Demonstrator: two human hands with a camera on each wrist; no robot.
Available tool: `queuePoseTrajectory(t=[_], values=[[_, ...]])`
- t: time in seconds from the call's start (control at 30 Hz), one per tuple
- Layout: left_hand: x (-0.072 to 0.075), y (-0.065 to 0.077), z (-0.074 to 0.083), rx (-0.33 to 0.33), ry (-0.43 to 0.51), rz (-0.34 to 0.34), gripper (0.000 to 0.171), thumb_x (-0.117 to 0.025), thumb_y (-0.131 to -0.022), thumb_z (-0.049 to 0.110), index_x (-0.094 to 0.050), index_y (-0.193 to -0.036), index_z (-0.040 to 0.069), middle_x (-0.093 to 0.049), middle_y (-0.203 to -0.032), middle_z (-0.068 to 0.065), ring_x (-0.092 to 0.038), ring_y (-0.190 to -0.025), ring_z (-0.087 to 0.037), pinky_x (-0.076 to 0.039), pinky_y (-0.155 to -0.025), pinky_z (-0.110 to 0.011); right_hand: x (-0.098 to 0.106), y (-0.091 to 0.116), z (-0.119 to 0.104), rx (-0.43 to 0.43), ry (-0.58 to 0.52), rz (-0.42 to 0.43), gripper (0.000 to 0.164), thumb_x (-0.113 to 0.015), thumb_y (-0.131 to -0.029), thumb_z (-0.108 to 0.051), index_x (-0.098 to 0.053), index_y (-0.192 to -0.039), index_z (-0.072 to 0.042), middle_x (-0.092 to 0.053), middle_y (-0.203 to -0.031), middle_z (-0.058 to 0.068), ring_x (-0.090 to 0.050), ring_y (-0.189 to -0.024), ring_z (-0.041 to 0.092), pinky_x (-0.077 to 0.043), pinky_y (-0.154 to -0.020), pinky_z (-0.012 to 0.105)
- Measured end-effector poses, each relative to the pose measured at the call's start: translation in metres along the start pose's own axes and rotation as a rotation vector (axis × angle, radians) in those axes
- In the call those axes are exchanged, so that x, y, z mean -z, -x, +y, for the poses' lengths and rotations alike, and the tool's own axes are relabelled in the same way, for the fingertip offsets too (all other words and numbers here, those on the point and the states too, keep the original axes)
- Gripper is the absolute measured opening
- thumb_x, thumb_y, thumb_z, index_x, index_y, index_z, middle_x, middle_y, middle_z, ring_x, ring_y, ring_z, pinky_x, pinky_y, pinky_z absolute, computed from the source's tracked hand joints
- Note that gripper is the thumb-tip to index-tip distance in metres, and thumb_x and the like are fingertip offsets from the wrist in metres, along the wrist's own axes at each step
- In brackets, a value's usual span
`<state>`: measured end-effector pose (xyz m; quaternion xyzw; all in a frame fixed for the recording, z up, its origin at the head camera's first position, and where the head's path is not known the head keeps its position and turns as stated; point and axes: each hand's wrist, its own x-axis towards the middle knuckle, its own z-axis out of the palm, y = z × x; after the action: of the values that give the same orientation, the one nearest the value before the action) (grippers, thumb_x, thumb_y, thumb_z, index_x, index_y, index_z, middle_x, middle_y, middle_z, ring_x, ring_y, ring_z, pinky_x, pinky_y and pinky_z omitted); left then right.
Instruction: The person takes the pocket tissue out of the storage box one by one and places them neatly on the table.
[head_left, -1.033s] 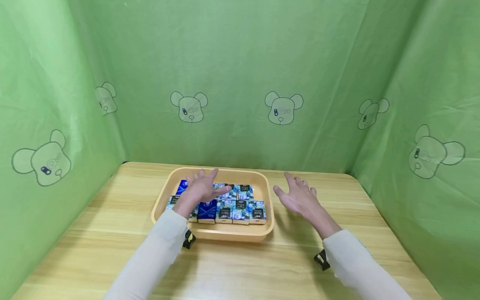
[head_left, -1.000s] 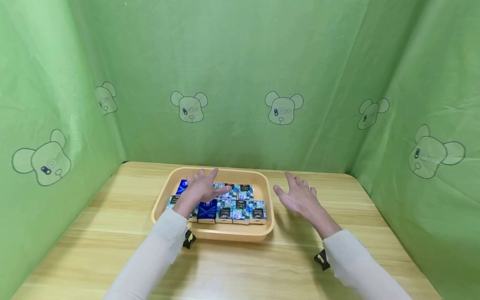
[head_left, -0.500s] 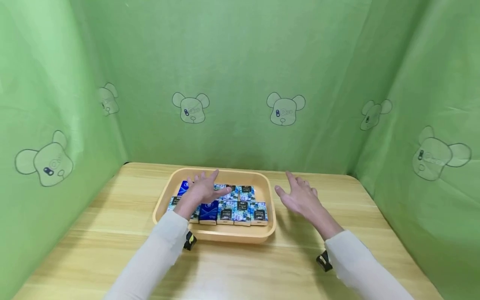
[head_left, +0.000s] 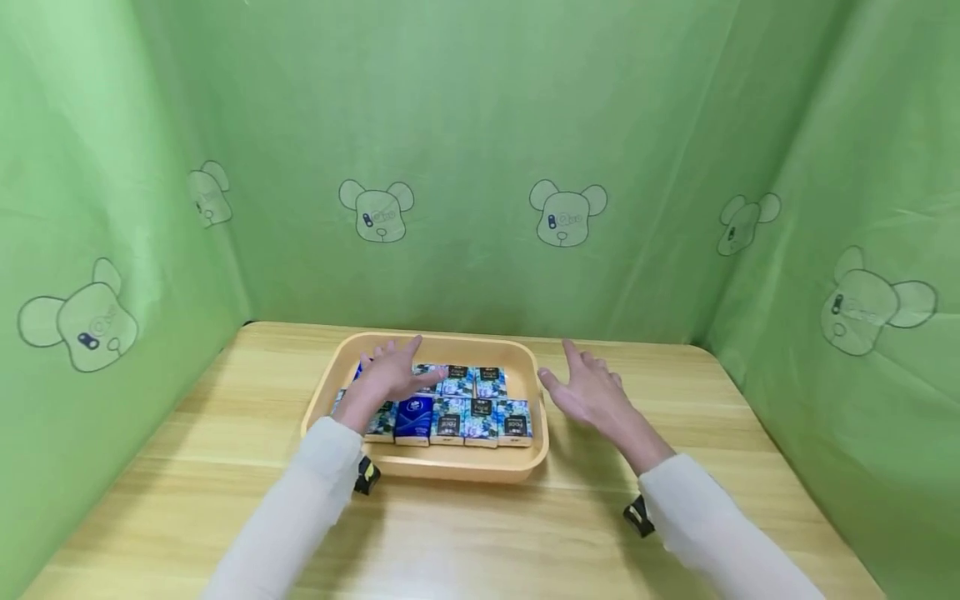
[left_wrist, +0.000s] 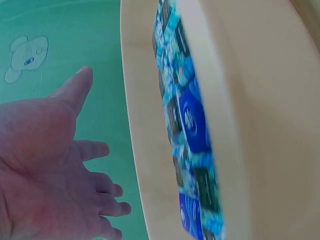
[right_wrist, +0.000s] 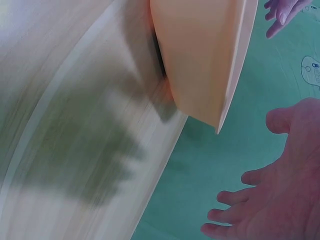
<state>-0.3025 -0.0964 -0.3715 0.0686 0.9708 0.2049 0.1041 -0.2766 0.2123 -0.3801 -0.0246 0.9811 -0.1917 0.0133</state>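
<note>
A shallow peach-coloured tray (head_left: 450,473) sits at the back of the wooden table. Small pocket tissue packs lie in it in two rows, some dark blue like this tissue pack (head_left: 415,419), others floral like this one with a black label, a flowered tissue pack (head_left: 513,421). Over the tray's left part hovers my left hand (head_left: 388,375), fingers spread, holding nothing and covering some packs. My right hand (head_left: 596,396) hovers just right of the tray's right wall, fingers extended, also holding nothing. The right wrist view shows its shadow on the tabletop.
Green cloth (head_left: 472,275) printed with bear heads encloses the table (head_left: 480,542) at the back and both sides. A black wrist device (head_left: 366,475) sits under the left cuff, and another wrist device (head_left: 640,517) under the right.
Both hands have shifted slightly to the left, the left hand a little more. The tray and tissue packs stay where they were.
</note>
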Motion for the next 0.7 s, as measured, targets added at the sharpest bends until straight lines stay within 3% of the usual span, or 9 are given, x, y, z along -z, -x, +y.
queuePoseTrajectory(t=[0.13, 0.3, 0.4, 0.57, 0.7], values=[[0.01, 0.001, -0.017, 0.002, 0.026, 0.03, 0.091, -0.049, -0.099, 0.063, -0.01, -0.164, 0.012, -0.014, -0.165, -0.03, -0.008, -0.152, -0.052, 0.001, -0.122, -0.068, -0.002, 0.0, -0.008, 0.01, -0.015, -0.007, 0.083, -0.037, -0.104, -0.056, -0.005, -0.163, -0.008, -0.016, -0.162, 0.035, -0.02, -0.146, 0.059, -0.018, -0.117, 0.073], [0.023, 0.001, -0.046, 0.066, 0.057, 0.063, 0.091, -0.046, -0.102, 0.061, -0.009, -0.162, 0.004, -0.018, -0.164, -0.03, -0.007, -0.153, -0.051, 0.002, -0.12, -0.07, -0.006, -0.001, -0.019, 0.044, -0.045, -0.018, 0.084, -0.039, -0.103, -0.058, -0.006, -0.164, -0.01, -0.016, -0.164, 0.032, -0.021, -0.147, 0.057, -0.022, -0.116, 0.072], [0.027, 0.002, -0.063, 0.105, 0.075, 0.035, 0.091, -0.042, -0.103, 0.06, -0.004, -0.162, 0.001, -0.013, -0.164, -0.032, -0.004, -0.15, -0.056, 0.001, -0.117, -0.075, -0.009, -0.002, -0.024, 0.052, -0.058, -0.033, 0.084, -0.039, -0.103, -0.057, -0.007, -0.163, -0.009, -0.017, -0.164, 0.031, -0.021, -0.149, 0.054, -0.022, -0.117, 0.071], [0.028, 0.003, -0.088, 0.176, 0.18, -0.028, 0.094, -0.038, -0.105, 0.058, 0.006, -0.159, -0.005, -0.011, -0.161, -0.038, -0.013, -0.147, -0.059, -0.014, -0.119, -0.071, -0.017, -0.004, -0.029, 0.051, -0.103, -0.05, 0.079, -0.037, -0.106, -0.049, -0.006, -0.162, -0.002, -0.023, -0.162, 0.031, -0.028, -0.147, 0.051, -0.025, -0.12, 0.064], [0.026, 0.005, -0.104, 0.238, 0.284, -0.066, 0.094, -0.036, -0.106, 0.055, 0.011, -0.156, -0.01, -0.01, -0.159, -0.042, -0.019, -0.146, -0.058, -0.023, -0.12, -0.064, -0.022, -0.006, -0.029, 0.018, -0.118, -0.073, 0.07, -0.033, -0.109, -0.038, -0.009, -0.16, 0.004, -0.035, -0.154, 0.036, -0.049, -0.134, 0.05, -0.047, -0.108, 0.056]])
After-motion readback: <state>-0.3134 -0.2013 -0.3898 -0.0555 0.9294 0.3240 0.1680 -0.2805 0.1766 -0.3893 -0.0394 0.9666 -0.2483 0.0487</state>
